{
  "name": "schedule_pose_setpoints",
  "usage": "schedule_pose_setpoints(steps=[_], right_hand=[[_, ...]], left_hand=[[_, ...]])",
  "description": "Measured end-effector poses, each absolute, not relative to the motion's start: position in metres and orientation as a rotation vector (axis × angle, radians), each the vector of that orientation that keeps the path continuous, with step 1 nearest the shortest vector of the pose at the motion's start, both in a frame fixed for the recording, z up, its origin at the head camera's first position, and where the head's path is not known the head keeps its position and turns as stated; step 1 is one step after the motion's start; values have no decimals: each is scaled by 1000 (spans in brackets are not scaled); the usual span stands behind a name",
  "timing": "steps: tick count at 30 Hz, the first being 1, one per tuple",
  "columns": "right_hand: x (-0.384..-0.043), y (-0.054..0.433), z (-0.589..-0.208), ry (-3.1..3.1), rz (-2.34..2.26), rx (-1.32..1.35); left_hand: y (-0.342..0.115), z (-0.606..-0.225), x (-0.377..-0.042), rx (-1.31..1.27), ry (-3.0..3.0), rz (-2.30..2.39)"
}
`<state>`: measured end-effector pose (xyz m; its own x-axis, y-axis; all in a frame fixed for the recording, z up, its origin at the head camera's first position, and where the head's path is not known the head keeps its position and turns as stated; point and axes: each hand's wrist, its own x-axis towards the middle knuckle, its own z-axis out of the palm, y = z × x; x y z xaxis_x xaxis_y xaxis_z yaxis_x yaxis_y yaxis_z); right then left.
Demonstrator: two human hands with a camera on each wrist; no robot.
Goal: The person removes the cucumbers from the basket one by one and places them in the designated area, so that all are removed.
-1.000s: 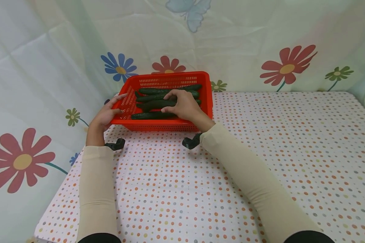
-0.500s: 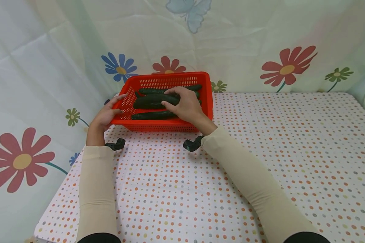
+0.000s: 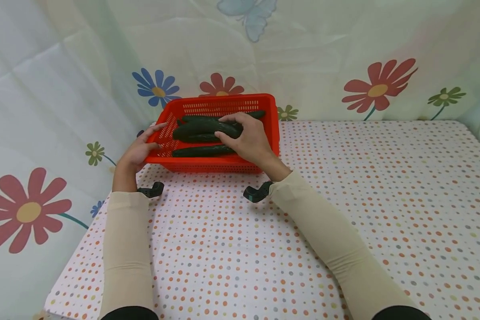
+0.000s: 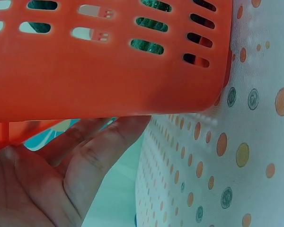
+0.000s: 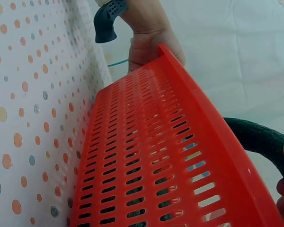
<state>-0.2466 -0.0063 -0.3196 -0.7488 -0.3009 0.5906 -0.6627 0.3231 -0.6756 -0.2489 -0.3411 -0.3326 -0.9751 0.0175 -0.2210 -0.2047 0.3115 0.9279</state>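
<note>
By the left hand (image 3: 137, 151), the basket (image 3: 214, 167) is gripped at the rim of its left end. By the right hand (image 3: 251, 137), a cucumber (image 3: 197, 128) is pinched near its right end between thumb and fingers; it is held up over the other cucumbers (image 3: 202, 152), which are laid lengthwise inside the basket. The basket is set on a dotted cloth (image 3: 224, 249), before a flowered curtain (image 3: 312, 49).

Both arms reach forward. The left arm (image 3: 127, 249) goes almost straight ahead, and the left hand (image 3: 138, 153) holds on, thumb and pointing finger apart. The right arm (image 3: 340, 235) slants inward, and the right hand (image 3: 250, 138) pinches, fingers bent.
</note>
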Motion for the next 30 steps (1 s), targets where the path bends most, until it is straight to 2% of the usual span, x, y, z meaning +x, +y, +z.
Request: schedule_pose_setpoints(steps=[12, 19, 30], right_hand=[[-246, 8, -317, -2195, 1423, 927], [-253, 47, -293, -2180, 1385, 926], [-259, 98, -268, -2115, 1428, 804]], left_hand=[[-346, -339, -246, -137, 2402, 1664], [-338, -339, -257, -118, 2401, 1681], [-344, -340, -255, -126, 2401, 1696]])
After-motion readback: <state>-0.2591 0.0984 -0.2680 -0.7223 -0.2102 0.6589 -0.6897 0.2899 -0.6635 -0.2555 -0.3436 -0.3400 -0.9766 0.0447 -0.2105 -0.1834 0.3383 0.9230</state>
